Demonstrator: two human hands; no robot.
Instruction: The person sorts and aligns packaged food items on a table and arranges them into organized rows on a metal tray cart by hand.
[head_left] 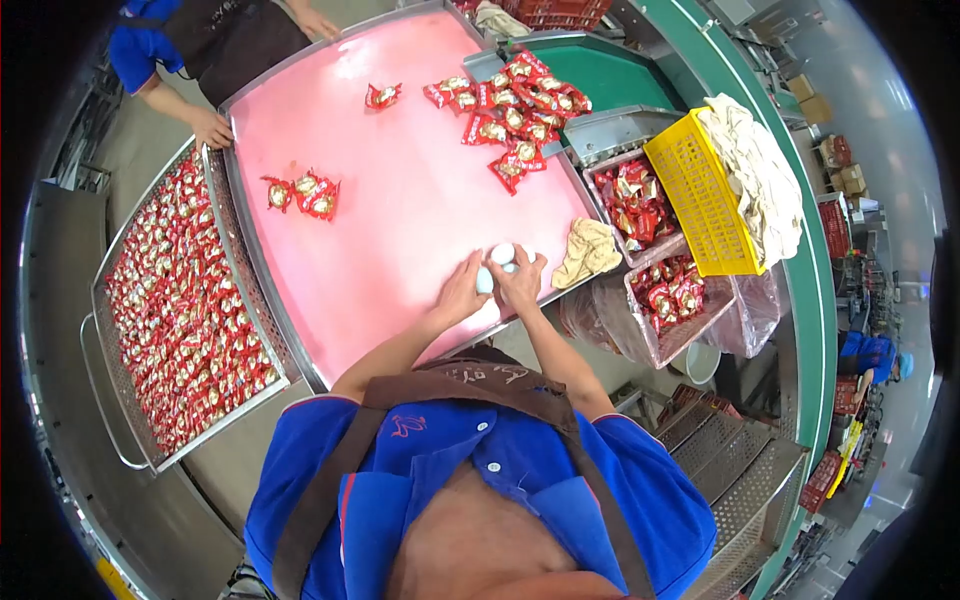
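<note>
Pale, bluish-white eggs are gathered at my hands near the front edge of the pink-topped table [370, 260]. My left hand [462, 290] curls its fingers against one pale egg [485, 280]. Close beside it, my right hand [520, 284] is closed around another egg [503, 253], with part of a third showing between its fingers. My palms are hidden, so any further eggs in them cannot be seen. A crumpled beige cloth [587, 252] lies just right of my right hand, at the table's corner.
Red-and-gold packets [512, 120] are heaped at the table's far right; a few lie left. A perforated tray [190, 300] full of packets adjoins the left side. Lined bins [690, 335] and a yellow basket [700, 200] stand right. A co-worker's hand [212, 130] touches the far-left rim.
</note>
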